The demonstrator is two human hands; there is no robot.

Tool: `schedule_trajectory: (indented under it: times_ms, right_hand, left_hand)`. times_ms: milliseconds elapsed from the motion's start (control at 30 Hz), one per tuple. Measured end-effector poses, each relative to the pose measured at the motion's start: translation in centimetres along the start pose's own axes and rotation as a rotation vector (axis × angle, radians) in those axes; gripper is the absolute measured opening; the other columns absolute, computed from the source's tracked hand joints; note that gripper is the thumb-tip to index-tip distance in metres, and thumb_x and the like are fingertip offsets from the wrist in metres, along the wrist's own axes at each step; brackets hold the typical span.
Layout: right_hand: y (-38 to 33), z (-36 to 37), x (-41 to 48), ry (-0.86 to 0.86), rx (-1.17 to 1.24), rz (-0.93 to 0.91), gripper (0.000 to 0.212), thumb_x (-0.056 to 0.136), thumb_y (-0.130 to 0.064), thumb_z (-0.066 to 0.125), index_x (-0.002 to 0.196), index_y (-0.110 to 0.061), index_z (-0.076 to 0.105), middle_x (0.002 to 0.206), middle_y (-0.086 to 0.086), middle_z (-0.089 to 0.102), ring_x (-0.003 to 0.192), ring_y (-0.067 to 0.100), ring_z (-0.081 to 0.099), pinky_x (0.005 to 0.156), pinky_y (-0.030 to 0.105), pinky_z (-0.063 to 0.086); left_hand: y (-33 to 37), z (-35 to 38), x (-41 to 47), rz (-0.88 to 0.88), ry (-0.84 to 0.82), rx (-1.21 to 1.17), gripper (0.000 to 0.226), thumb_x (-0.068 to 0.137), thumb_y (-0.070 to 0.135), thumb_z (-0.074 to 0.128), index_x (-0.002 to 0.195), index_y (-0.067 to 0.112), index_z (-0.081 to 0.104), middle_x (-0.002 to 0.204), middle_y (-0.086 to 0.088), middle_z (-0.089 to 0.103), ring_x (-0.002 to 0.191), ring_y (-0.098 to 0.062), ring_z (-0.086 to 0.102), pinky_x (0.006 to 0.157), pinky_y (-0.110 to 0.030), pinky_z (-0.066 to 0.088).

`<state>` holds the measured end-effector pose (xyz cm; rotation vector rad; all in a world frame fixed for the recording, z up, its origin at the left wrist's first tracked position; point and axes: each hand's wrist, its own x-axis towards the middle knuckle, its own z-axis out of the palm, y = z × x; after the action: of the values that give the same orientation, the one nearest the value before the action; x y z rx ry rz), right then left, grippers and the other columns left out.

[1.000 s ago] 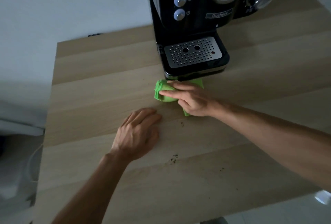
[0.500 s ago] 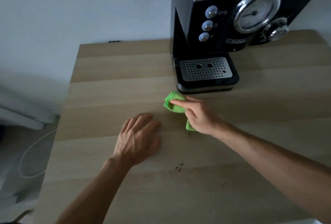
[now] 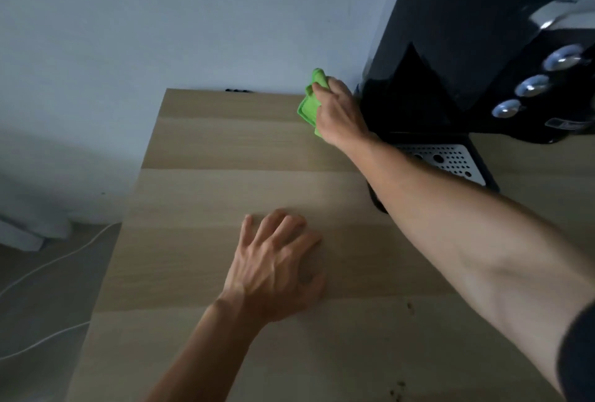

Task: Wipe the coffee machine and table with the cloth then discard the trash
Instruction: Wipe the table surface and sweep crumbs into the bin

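The right hand grips a bunched green cloth, fingers curled over it, and holds it against the lower left side of the black coffee machine, near the back edge of the counter. Whether the cloth also touches the counter cannot be told. The forearm crosses over the perforated metal drip tray at the machine's front. The left hand rests palm down on the pale wood counter, fingers straight and slightly spread, holding nothing, well apart from the cloth. A few dark crumbs lie on the counter to the right of this hand. Three round silver buttons show on the machine's face. A white cable trails across the floor on the left.
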<state>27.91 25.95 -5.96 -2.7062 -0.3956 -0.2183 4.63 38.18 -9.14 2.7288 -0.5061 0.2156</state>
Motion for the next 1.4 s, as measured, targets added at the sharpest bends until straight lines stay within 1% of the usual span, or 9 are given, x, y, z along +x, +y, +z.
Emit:
schedule_trajectory:
  times_ms: [100,267,400,633,833,1000,1233,1300,1400]
  right_hand:
    - [1.1,2.0,2.2,-0.131,-0.261,-0.023,0.059,0.081,-0.008,0.057,0.137,-0.010,0.038,0.136,0.019,0.035,0.126,0.036,0.032,0.104,0.044,0.031]
    - [1.6,3.4,2.7,-0.318,-0.142,0.139,0.056,0.093,-0.021,0.039,0.146,-0.021,0.022,0.153,0.014,0.015,0.134,0.041,0.022,0.112,0.042,0.022]
    - [0.8,2.1,-2.5,-0.318,-0.141,0.042,0.056,0.092,-0.016,0.040,0.146,-0.020,0.025,0.154,0.013,0.015,0.138,0.037,0.017,0.114,0.039,0.018]
    - [-0.2,-0.9,-4.3,-0.146,-0.018,0.053,0.051,0.087,-0.004,0.046,0.137,-0.012,0.041,0.142,0.013,0.036,0.120,0.032,0.045,0.095,0.027,0.037]
    - [0.9,3.2,3.3,-0.241,-0.180,0.231,0.063,0.089,-0.017,0.050,0.145,-0.011,0.021,0.145,0.021,0.021,0.135,0.041,0.018,0.113,0.043,0.018]
    - [1.6,2.9,1.2,-0.382,-0.192,-0.030,0.056,0.096,-0.022,0.036,0.148,-0.022,0.014,0.154,0.015,0.010,0.140,0.037,0.009,0.114,0.045,0.012]
    - [0.5,0.2,-9.9,-0.490,-0.207,-0.126,0.067,0.090,-0.013,0.041,0.149,-0.024,0.010,0.156,0.009,0.006,0.142,0.037,0.001,0.109,0.062,0.014]
    - [0.0,-1.2,-13.6,-0.490,-0.195,-0.170,0.068,0.088,-0.007,0.041,0.149,-0.021,0.013,0.155,0.010,0.008,0.142,0.037,0.004,0.109,0.059,0.017]
    - [-0.8,-3.7,-16.3,-0.528,-0.053,-0.077,0.063,0.089,0.000,0.039,0.147,-0.021,0.025,0.157,0.004,0.011,0.138,0.032,0.025,0.110,0.039,0.030]
  left_hand:
    - [-1.6,0.0,0.7,0.013,-0.016,0.003,0.053,0.066,0.062,0.057,0.110,0.031,0.063,0.115,0.004,0.059,0.118,-0.027,0.052,0.092,-0.056,0.040]
    - [-2.7,-0.1,1.1,0.034,-0.015,-0.003,0.053,0.066,0.060,0.059,0.111,0.032,0.063,0.116,0.004,0.059,0.120,-0.027,0.051,0.094,-0.056,0.038]
    - [-2.7,-0.2,0.9,0.033,-0.016,-0.009,0.052,0.065,0.059,0.061,0.110,0.031,0.065,0.115,0.003,0.060,0.120,-0.028,0.051,0.095,-0.055,0.038]
    - [-2.4,-0.5,0.9,0.023,-0.046,-0.015,0.054,0.066,0.061,0.060,0.112,0.031,0.065,0.117,0.002,0.060,0.122,-0.029,0.050,0.096,-0.058,0.037]
    - [-3.5,-0.6,0.5,0.063,-0.063,-0.008,0.058,0.071,0.062,0.056,0.119,0.031,0.063,0.125,0.001,0.059,0.126,-0.027,0.048,0.103,-0.053,0.036]
    - [-4.3,-0.9,0.5,0.067,-0.054,-0.023,0.056,0.070,0.059,0.060,0.117,0.029,0.065,0.124,0.001,0.060,0.124,-0.026,0.050,0.102,-0.047,0.038]
    - [-3.8,-1.2,0.3,0.039,-0.080,-0.035,0.056,0.069,0.056,0.062,0.117,0.027,0.066,0.123,-0.002,0.061,0.122,-0.027,0.052,0.098,-0.048,0.041]
    - [-3.6,-1.3,0.1,0.036,-0.072,-0.031,0.055,0.070,0.055,0.061,0.116,0.025,0.067,0.123,-0.003,0.062,0.120,-0.027,0.053,0.099,-0.044,0.041]
    - [-3.5,-1.4,-0.6,0.032,-0.067,-0.030,0.055,0.072,0.055,0.059,0.116,0.024,0.067,0.123,-0.004,0.062,0.120,-0.028,0.053,0.101,-0.041,0.040]
